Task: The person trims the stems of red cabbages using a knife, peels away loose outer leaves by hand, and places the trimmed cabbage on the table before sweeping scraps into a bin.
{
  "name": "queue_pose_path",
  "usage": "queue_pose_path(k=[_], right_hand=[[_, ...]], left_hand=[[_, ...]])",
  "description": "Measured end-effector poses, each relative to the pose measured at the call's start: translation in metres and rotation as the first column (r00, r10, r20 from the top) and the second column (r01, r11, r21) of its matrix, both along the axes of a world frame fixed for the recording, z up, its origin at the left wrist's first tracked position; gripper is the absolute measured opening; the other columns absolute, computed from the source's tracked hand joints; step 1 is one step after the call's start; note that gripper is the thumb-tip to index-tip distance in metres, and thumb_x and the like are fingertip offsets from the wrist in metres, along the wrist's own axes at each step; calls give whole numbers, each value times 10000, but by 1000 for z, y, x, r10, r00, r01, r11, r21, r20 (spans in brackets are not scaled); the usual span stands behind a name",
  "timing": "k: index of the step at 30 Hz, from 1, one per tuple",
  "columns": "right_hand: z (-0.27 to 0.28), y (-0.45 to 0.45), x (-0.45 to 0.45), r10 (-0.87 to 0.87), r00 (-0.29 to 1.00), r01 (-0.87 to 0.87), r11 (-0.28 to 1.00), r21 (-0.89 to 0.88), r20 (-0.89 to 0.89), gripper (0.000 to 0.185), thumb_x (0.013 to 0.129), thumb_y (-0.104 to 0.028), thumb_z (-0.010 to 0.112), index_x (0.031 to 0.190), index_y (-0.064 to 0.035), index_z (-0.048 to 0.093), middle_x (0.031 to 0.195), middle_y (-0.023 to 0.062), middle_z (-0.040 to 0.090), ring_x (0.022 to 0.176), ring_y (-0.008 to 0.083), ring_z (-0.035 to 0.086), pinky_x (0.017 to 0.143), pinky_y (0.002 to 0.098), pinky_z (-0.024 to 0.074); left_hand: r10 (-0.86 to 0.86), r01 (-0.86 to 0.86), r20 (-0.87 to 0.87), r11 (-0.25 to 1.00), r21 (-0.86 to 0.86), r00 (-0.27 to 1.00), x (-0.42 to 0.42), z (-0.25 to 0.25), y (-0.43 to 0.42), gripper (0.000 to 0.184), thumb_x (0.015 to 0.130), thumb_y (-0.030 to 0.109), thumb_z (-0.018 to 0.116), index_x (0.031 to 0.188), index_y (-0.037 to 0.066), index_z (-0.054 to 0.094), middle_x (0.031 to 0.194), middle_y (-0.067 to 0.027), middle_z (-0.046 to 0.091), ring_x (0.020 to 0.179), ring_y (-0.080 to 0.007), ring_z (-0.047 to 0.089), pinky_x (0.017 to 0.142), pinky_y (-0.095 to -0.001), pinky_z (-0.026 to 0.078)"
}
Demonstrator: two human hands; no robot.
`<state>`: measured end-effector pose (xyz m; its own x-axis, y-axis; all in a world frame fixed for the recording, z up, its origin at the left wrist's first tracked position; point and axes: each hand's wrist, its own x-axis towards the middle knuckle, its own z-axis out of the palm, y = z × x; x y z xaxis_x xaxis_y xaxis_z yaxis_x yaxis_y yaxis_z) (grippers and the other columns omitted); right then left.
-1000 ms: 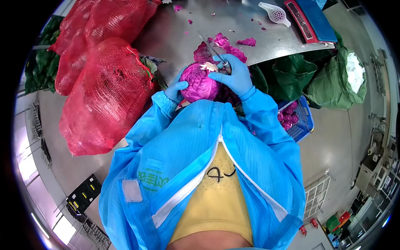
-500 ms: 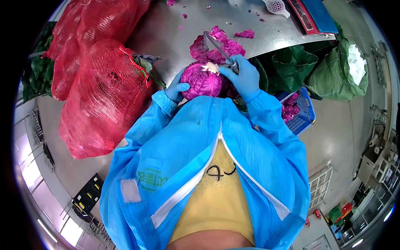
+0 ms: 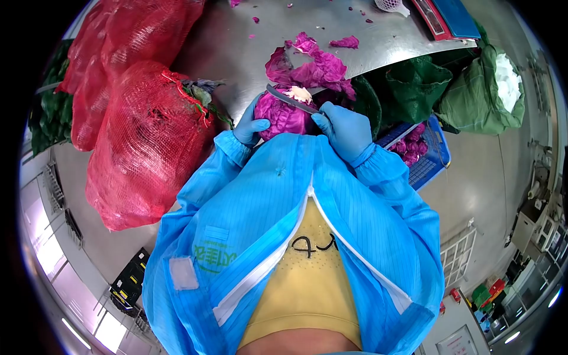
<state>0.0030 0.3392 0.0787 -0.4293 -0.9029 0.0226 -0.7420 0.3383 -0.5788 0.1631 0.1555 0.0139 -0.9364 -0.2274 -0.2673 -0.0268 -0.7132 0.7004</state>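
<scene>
A round red cabbage (image 3: 280,118) with a pale cut stem end sits close to my chest at the table's near edge. My left hand (image 3: 251,123), in a blue glove, grips its left side. In my right hand (image 3: 345,127), also gloved, is a knife (image 3: 290,99); its blade lies across the top of the cabbage, by the white stem, pointing up and left. Loose purple cabbage leaves (image 3: 319,70) lie on the metal table just beyond the cabbage.
Red mesh sacks (image 3: 151,142) bulge at the left. To the right are green sacks (image 3: 417,89) and a blue basket (image 3: 435,155) holding purple cabbage. The steel table (image 3: 248,53) carries leaf scraps, a white foam net (image 3: 391,6) and a blue-and-red box (image 3: 452,21).
My right hand has moved down, bringing the knife from above the loose leaves to lie across the cabbage top. My left hand stays on the cabbage.
</scene>
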Motion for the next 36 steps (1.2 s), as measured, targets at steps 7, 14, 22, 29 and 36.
queue_pose_path(k=[7,14,22,29,36], right_hand=[[0,-2,0,14,1000,-13,1000,19,-15,282,911,-380,519,844,-106,522,708,93,582,647,295,593,519,384,436],[2,-2,-3,54,997,-52,998,43,-54,283,906,-389,520,837,-116,535,698,81,580,644,276,603,509,376,437],[-10,5,-7,60,993,-62,998,-20,-102,298,904,-405,514,819,-122,548,705,82,580,636,278,600,516,374,441],[-46,39,-60,-258,958,257,966,-22,-127,288,947,-385,460,880,-118,545,725,133,583,694,341,594,535,424,440],[-17,-11,-28,52,827,191,911,-366,560,591,779,-433,708,1242,-95,563,1000,87,575,912,205,592,815,306,472]], left_hand=[[-12,12,21,1000,-25,1000,0,-1,-2,933,622,270,802,1380,22,317,1320,-140,478,1201,-254,501,1041,-396,390],[-63,62,-6,992,-108,998,2,1,-6,969,605,298,823,1381,23,314,1321,-134,477,1204,-247,498,1039,-392,390],[-120,113,-25,972,-205,992,2,4,-9,1071,551,379,859,1390,18,301,1355,-128,450,1234,-249,469,1066,-390,350],[-149,119,-145,973,-197,978,-1,24,-12,1138,523,407,872,1408,7,279,1409,-139,388,1290,-266,410,1099,-398,300],[-48,-59,-187,849,-526,981,-11,14,-23,1095,517,311,888,1398,15,310,1402,-140,391,1278,-256,417,1096,-379,304]])
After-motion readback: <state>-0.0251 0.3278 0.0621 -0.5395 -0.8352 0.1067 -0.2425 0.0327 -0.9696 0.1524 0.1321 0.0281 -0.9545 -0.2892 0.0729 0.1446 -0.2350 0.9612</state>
